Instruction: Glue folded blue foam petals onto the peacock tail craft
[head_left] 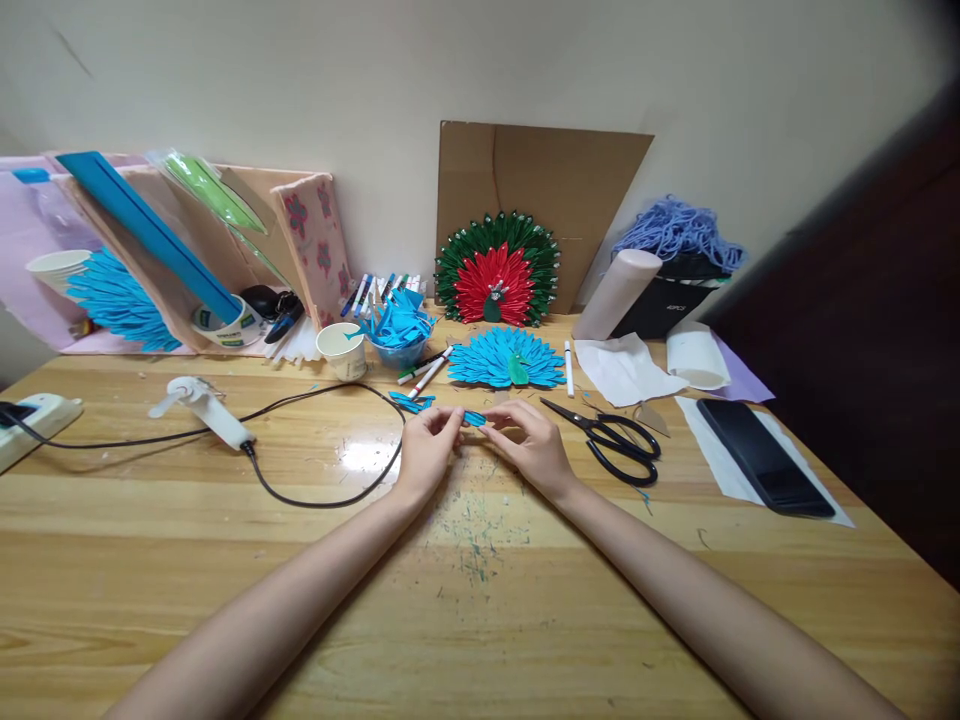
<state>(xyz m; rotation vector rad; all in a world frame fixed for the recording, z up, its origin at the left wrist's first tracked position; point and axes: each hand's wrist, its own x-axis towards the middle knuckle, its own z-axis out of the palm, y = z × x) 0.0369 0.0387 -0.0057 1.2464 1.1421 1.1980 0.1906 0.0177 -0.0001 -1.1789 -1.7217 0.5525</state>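
Observation:
A small blue leaf-shaped piece [474,418] is pinched between my two hands above the wooden table. My left hand [431,450] grips its left end with thumb and fingertips. At its right end, the thumb and fingers of my right hand [531,443] are closed on it. Just beyond lies a blue fan of layered petals [495,358] with a green bird-shaped piece [518,369] at its front. More blue strips [412,402] rest on the table left of my hands. Black-handled scissors [619,445] lie open to the right of my right hand.
On the left, a white glue gun [206,410] trails a looping black cord [300,503]. Behind stand a paper cup [341,350], a bowl of blue pieces [401,350] and a red-green fan [497,275] against cardboard [540,180]. A phone [761,455] lies at right.

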